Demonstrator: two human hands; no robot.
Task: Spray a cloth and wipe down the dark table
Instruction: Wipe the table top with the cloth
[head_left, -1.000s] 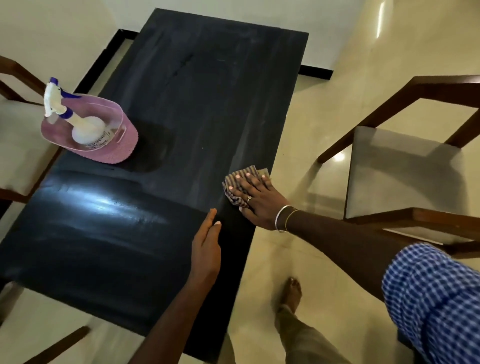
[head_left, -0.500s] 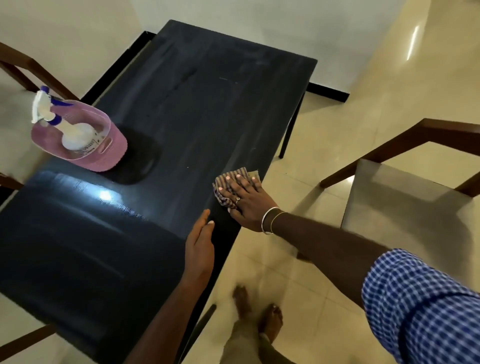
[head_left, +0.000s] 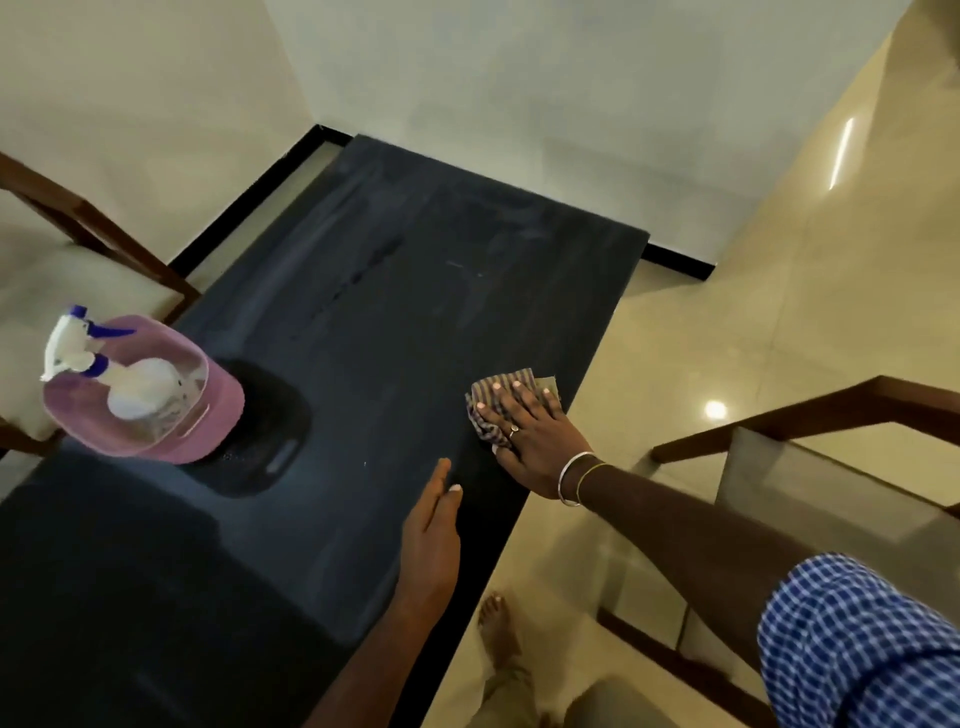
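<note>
My right hand (head_left: 530, 439) lies flat with its fingers spread on the brown-and-white striped cloth (head_left: 511, 402), pressing it against the long dark matte table (head_left: 374, 322) just inside the table's right edge, a little right of the frame's centre. The hand grips nothing; the palm and fingers simply cover most of the cloth, whose far corner and left side peek out around my fingertips. A ring sits on one finger and two thin bangles (head_left: 576, 478) circle the wrist, with my blue-and-white checked sleeve (head_left: 857, 644) filling the lower right corner. My left hand (head_left: 431, 540) rests open and empty on the tabletop, fingers straight and together, just below and left of the cloth and apart from it. At the left of the frame a translucent pink plastic tub (head_left: 156, 395) stands at the table's left edge, holding a white spray bottle with a blue trigger head (head_left: 104, 364). Wooden chairs with pale seat cushions (head_left: 810, 488) stand on the glossy cream floor tiles at the right and left. My bare foot (head_left: 498, 623) shows at bottom centre.
</note>
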